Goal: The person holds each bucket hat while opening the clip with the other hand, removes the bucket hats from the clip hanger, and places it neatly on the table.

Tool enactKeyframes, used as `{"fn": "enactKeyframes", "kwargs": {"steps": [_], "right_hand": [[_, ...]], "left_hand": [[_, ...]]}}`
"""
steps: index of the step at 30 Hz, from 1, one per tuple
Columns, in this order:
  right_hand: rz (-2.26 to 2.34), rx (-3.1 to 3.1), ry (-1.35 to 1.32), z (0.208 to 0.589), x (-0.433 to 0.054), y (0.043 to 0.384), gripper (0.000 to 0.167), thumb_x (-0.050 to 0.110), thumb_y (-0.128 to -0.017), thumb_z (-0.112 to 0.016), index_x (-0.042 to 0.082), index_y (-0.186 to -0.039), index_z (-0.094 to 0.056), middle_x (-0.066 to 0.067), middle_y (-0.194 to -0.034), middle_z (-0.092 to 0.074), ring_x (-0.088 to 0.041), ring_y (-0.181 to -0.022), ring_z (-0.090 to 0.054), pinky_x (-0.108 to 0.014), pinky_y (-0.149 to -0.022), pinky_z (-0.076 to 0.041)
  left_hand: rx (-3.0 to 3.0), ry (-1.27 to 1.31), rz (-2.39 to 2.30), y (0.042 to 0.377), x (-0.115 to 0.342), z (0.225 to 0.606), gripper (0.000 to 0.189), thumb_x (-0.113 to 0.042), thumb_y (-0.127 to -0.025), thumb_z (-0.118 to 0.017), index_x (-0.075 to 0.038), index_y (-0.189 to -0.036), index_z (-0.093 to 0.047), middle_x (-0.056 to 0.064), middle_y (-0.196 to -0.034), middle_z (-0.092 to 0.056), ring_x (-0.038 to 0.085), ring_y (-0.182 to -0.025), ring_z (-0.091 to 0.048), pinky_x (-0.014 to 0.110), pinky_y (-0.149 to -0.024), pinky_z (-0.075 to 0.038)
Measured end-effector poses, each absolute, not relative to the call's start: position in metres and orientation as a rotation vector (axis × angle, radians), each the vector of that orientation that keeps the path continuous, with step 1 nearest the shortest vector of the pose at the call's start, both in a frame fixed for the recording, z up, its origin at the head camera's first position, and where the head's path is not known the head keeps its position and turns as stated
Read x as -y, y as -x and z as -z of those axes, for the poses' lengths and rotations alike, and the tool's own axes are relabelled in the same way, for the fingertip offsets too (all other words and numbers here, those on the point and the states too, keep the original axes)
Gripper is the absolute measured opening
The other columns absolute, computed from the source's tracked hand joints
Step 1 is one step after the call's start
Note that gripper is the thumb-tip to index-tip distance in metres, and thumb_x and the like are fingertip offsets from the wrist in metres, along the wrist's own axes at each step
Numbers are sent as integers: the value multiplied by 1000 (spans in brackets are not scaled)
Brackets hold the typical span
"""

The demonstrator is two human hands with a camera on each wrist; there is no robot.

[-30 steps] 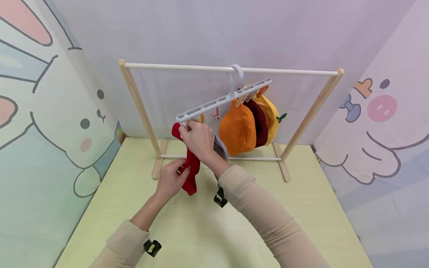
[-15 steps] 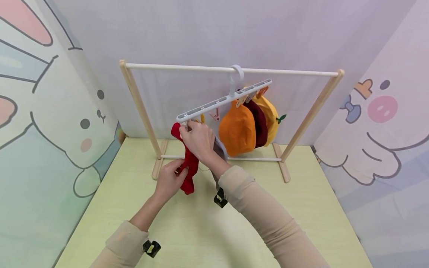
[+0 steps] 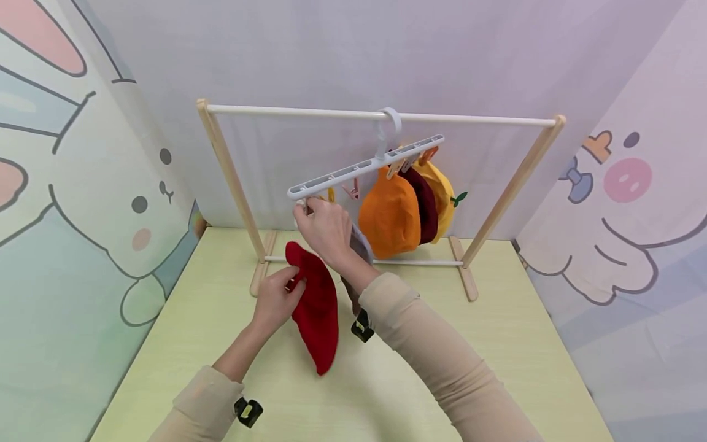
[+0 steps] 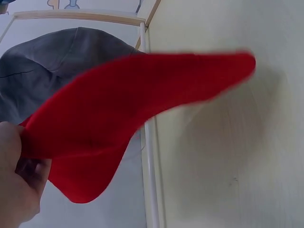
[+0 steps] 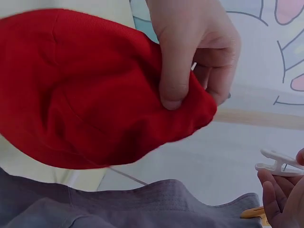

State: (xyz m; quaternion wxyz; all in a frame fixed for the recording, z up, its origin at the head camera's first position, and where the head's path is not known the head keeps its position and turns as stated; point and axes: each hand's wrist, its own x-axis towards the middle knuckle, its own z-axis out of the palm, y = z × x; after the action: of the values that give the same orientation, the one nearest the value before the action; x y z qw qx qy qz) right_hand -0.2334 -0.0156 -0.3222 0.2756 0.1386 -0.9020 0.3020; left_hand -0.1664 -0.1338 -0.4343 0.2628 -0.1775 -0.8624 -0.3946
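My left hand (image 3: 276, 298) pinches a red cloth hat (image 3: 317, 307) by its edge, and the hat hangs down over the table. In the right wrist view the left thumb (image 5: 173, 85) lies on the red cloth. My right hand (image 3: 326, 230) grips a white clothespin (image 5: 276, 166) under the left end of the grey hanger (image 3: 337, 177). Nothing shows between that clothespin's tips. Behind my right hand hangs a grey hat (image 4: 57, 61), partly hidden in the head view; a yellow clothespin (image 5: 254, 213) is at its edge.
A wooden rack with a white rod (image 3: 293, 111) bears the hanger. Orange (image 3: 389, 212), maroon (image 3: 425, 202) and yellow (image 3: 442, 196) hats hang from clips on its right half. A pink clothespin (image 3: 351, 189) hangs near the middle. Below is the pale yellow table (image 3: 442, 362).
The red hat's top edge has dropped away from the clothespin at the hanger's end, and the hat now hangs lower from my left hand. My right hand has hardly moved.
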Motion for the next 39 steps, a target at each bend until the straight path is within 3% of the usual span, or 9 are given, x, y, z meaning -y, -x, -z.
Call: {"fn": "enactKeyframes", "kwargs": {"steps": [11, 28, 39], "right_hand": [[-822, 2432, -390, 322, 14, 232, 33, 26, -86, -49, 17, -55, -47, 4, -47, -37, -14, -39, -31, -22, -38, -23], [-776, 2466, -388, 323, 13, 230, 31, 35, -83, -53, 18, -58, -50, 4, -46, -40, -15, -40, -37, -24, -39, -27], [-739, 2535, -368, 321, 13, 229, 29, 41, -82, -56, 18, -63, -54, 5, -48, -45, -15, -44, -42, -25, -41, -30]], "left_hand": [[2401, 472, 1064, 166, 141, 437, 11, 4, -78, -63, -4, -87, -66, 7, -80, -67, 14, -67, -59, 27, -56, -51], [2452, 448, 990, 165, 148, 430, 8, 2, -79, -64, -5, -84, -65, 7, -79, -66, 15, -65, -59, 30, -57, -51], [2490, 447, 959, 162, 159, 427, 12, 0, -79, -66, -4, -91, -66, 8, -84, -68, 19, -69, -62, 33, -60, -53]]}}
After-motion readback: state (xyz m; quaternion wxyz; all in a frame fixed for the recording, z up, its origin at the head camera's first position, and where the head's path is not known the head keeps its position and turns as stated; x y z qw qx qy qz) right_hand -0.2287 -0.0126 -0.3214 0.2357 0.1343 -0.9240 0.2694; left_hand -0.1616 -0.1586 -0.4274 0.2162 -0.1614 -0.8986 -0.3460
